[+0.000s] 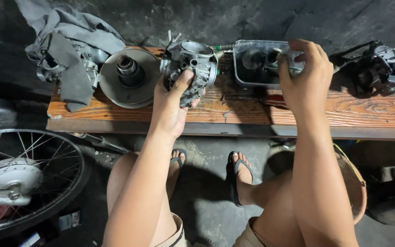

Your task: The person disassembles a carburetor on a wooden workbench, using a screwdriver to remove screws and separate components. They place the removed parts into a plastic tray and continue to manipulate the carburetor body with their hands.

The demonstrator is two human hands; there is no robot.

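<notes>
My left hand [172, 103] grips a grey metal carburettor [193, 64] and holds it just above a worn wooden plank [234, 112]. My right hand [303, 75] reaches into a clear plastic tray [245, 68] of small dark parts, with its fingers pinched on a small part at the tray's right rim. What that part is I cannot make out. A spring [225, 45] lies at the tray's back left corner.
A round metal pulley disc [129, 77] lies left of the carburettor, beside an engine part under a grey rag [69, 45]. Another dark carburettor [385, 68] sits at the plank's right end. A spoked wheel [24, 178] stands at lower left. My sandalled feet [206, 169] rest on the concrete floor.
</notes>
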